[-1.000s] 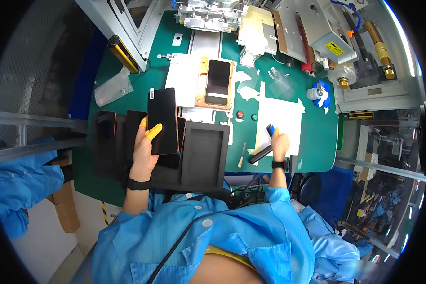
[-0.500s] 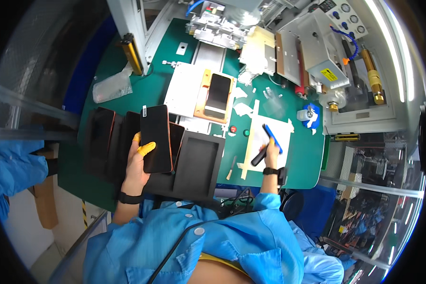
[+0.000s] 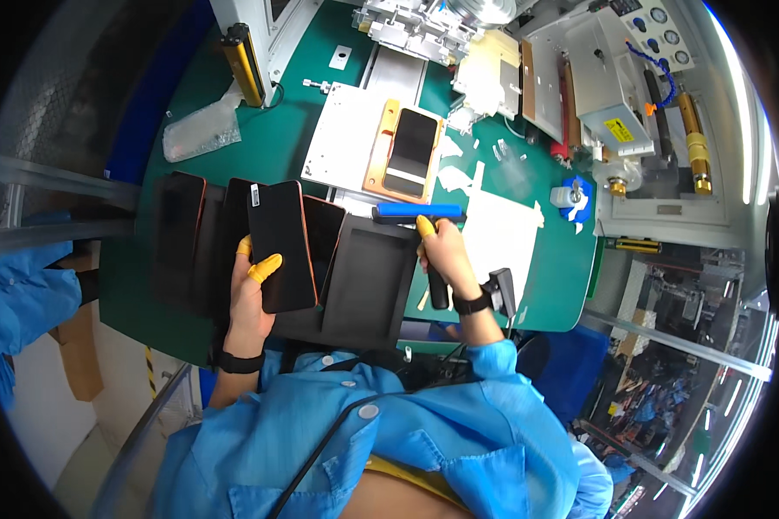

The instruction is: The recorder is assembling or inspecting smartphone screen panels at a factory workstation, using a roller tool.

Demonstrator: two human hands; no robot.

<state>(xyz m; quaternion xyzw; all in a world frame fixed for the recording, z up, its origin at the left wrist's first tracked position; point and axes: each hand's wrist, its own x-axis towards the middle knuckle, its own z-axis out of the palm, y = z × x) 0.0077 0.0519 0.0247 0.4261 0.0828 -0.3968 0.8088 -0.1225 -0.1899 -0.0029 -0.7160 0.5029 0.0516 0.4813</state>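
My left hand (image 3: 253, 290), with yellow finger cots, is closed around a black smartphone (image 3: 284, 246) that has an orange edge and a small white label tab at its top. In my right hand (image 3: 448, 255) is a roller (image 3: 420, 211) with a blue cylinder and a black handle, raised near the right edge of the black tray. Below the held phone lies a black foam tray (image 3: 368, 281), with another dark phone (image 3: 323, 227) partly hidden in it. Ahead, a phone (image 3: 414, 143) sits in an orange-brown fixture (image 3: 378, 164) on a white plate (image 3: 341, 138).
A white sheet (image 3: 500, 246) is taped on the green table (image 3: 550, 298) at right. Clear plastic wrap (image 3: 202, 131) lies at far left. Machine parts (image 3: 420, 30) stand at the back, and a small bottle (image 3: 565, 197) on a blue cloth at right.
My right hand has lifted the roller off the white sheet and moved it left toward the tray, turning its blue cylinder level. My left hand keeps hold of the smartphone. The view has shifted slightly.
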